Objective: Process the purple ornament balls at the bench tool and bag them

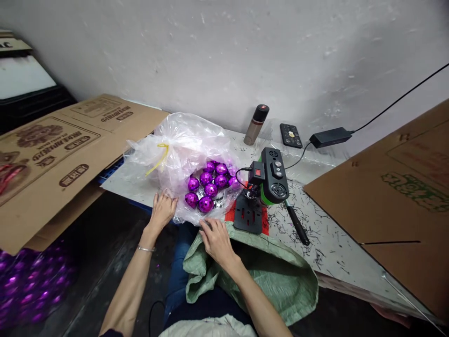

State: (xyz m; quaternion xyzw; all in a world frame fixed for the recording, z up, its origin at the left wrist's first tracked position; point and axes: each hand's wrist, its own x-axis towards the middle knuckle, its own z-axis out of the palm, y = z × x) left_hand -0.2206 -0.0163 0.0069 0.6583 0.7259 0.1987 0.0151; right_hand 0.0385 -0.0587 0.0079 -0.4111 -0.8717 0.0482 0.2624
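Note:
Several shiny purple faceted balls [211,190] lie in the mouth of a clear plastic bag [189,140] on the table. A yellow tie [159,160] rests on the bag's left part. My left hand [163,208] is at the bag's lower left edge, its fingers closed on the plastic. At the bag's front edge, my right hand [215,238] has its fingers bent against the plastic; whether they pinch it is hard to tell. A green woven sack [277,276] hangs over the table edge beneath my right forearm.
Right of the balls stands a black device [275,175] on a slotted base. Behind it are a bottle [257,124], a phone [291,135] and a power adapter [330,137]. A black-handled tool [298,224] lies among dark scraps. Cardboard boxes flank left [70,140] and right [396,187].

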